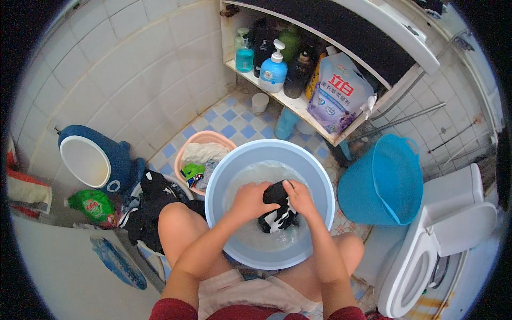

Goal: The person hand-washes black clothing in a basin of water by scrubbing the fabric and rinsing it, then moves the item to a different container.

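Gripping a black-and-white cloth (278, 217) at the middle of the blue basin (215, 198), well inside its rim, left hand (252, 201) and right hand (300, 196) were set close together, presumably so drips would fall into the water (246, 237). Basin sat between the bent knees (175, 220), likely for steadiness and short reach. Forearms (205, 248) crossed its near edge, slanting inward; left thumb (270, 207) lay across the cloth.

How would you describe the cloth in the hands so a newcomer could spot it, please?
Find the large pale blue basin in the middle. Inside it, the left hand and right hand grip a bunched black and white cloth. Unlike the dark clothes heaped left of the basin, it is held.
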The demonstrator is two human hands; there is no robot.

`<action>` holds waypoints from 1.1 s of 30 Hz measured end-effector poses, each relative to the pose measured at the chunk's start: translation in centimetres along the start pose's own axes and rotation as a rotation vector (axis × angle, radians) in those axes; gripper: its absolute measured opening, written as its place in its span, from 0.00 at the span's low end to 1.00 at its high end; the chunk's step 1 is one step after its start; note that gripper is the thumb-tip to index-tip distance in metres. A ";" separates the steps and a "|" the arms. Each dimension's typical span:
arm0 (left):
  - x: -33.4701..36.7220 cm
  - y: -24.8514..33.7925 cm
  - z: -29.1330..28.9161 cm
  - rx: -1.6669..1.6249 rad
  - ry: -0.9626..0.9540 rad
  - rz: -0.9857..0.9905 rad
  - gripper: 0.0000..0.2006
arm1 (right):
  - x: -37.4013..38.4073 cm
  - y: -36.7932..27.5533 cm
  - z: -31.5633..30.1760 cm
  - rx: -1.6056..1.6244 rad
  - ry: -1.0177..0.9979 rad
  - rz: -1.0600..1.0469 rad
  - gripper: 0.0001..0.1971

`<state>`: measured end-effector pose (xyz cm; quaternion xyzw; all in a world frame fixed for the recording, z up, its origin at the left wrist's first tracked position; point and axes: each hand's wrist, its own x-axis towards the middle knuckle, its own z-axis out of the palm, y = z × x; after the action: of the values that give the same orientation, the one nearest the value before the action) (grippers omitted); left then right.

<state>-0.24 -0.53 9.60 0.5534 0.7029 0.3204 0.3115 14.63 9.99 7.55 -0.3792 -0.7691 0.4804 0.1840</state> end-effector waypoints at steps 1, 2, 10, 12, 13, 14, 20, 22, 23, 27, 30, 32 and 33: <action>-0.2 -0.2 0.2 0.110 0.036 0.035 0.20 | -0.1 0.0 0.1 -0.001 -0.028 -0.033 0.17; -0.4 -0.3 0.4 0.222 0.077 0.067 0.19 | -0.1 0.1 0.1 -0.003 -0.059 -0.070 0.16; 0.0 -2.7 -1.7 -0.231 -0.201 -0.012 0.16 | -1.0 -0.6 -2.0 -0.172 -0.271 -0.284 0.24; 0.1 -3.0 -1.8 -0.205 -0.134 0.003 0.17 | -1.6 1.1 -1.5 -0.187 -0.428 -0.096 0.25; 0.2 -3.1 -1.7 -0.183 -0.069 0.017 0.17 | -1.3 3.0 -1.6 -0.273 -0.494 -0.101 0.26; 0.0 -3.0 -1.9 -0.322 0.020 -0.020 0.16 | -1.2 3.1 -1.4 -0.356 -0.481 -0.061 0.21; -0.4 -2.4 -2.9 -0.475 0.065 -0.204 0.13 | -0.5 1.7 -2.9 0.147 -0.173 0.129 0.16; -0.5 -1.5 -2.8 -0.341 0.012 -0.219 0.13 | -0.3 2.1 -2.2 0.316 -0.109 0.101 0.15; -0.5 -1.5 -2.1 -0.339 0.014 -0.155 0.17 | -0.1 2.2 -1.8 0.563 -0.024 0.110 0.15; -0.1 -1.8 0.7 -0.391 0.079 0.048 0.18 | 0.7 3.0 -0.3 0.487 0.175 0.118 0.22; 1.2 -4.9 2.2 -0.325 0.158 -0.067 0.18 | -0.9 -0.9 2.5 0.215 0.089 -0.058 0.33; 1.8 -5.1 3.2 -0.288 0.265 -0.096 0.17 | -2.2 -1.2 4.4 0.059 -0.038 -0.229 0.34; 1.9 -4.5 3.8 -0.327 0.295 -0.104 0.18 | -2.7 -1.0 5.3 0.088 -0.029 -0.256 0.33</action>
<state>-0.24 0.86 3.56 0.4055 0.7072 0.4912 0.3069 12.53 4.54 6.14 -0.2627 -0.7918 0.4919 0.2491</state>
